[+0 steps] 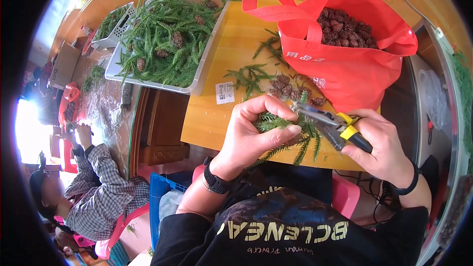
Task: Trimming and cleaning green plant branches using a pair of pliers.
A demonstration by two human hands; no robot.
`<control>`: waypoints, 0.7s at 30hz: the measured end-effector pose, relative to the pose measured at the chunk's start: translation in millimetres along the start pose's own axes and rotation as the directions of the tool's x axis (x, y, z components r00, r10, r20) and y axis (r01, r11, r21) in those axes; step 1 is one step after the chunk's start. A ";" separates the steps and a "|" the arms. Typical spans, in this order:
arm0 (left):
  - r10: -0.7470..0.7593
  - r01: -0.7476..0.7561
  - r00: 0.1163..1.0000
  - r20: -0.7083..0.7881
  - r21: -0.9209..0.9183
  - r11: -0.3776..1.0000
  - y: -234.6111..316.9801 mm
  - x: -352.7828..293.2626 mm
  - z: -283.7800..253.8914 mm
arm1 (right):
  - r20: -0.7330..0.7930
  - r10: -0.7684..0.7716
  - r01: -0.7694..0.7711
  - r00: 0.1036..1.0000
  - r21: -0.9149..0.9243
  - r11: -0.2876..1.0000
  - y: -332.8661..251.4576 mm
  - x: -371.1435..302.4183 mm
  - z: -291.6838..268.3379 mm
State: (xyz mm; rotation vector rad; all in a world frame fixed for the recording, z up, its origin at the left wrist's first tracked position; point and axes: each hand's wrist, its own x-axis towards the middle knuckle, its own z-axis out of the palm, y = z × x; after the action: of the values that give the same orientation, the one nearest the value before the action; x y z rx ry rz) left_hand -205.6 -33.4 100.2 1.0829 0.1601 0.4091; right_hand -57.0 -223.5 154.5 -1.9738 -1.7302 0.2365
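Observation:
My left hand (249,130) pinches a green artificial pine sprig (306,145) between thumb and fingers, its needles sticking out below and to the right. A brown pine cone shows partly under the thumb. In my right hand (383,140) is a pair of pliers (349,131) with yellow and black handles. The pliers point left, and their jaws reach the top of the sprig beside my left fingertips; whether they grip a stem I cannot tell. Just beyond my hands, several loose pine cones (282,85) lie on the yellow table (207,118) next to loose sprigs (249,78).
A red bag (345,71) full of pine cones (345,28) stands at the back right. At the back left is a clear plastic bin (201,76) heaped with sprigs and cones. A white label (225,93) lies near it. Another person (101,194) sits at the far left.

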 end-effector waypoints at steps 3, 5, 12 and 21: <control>0.045 -0.044 0.999 0.023 -0.038 0.998 -3.4 0.8 -3.7 | -0.089 0.001 -0.003 0.996 -0.015 1.000 -2.9 -3.1 -0.9; 0.178 -0.179 0.983 0.034 0.002 0.984 -8.8 3.5 -7.1 | -0.101 0.002 -0.008 0.995 -0.056 0.998 -7.1 -4.9 0.1; 0.412 -0.398 0.911 0.015 0.294 0.869 -14.0 5.1 -7.1 | -0.152 -0.014 -0.015 0.988 -0.187 0.982 -11.5 -8.9 7.5; 0.629 -0.566 0.767 0.128 0.597 0.568 -12.7 5.9 -3.4 | -0.227 0.009 -0.069 0.974 -0.258 0.964 -17.0 -7.7 22.5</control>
State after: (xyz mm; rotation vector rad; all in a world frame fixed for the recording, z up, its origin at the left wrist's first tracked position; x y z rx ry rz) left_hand -198.2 -33.3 87.8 1.7702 -0.0072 1.0953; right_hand -83.3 -224.1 141.8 -2.1292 -1.6454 -0.2095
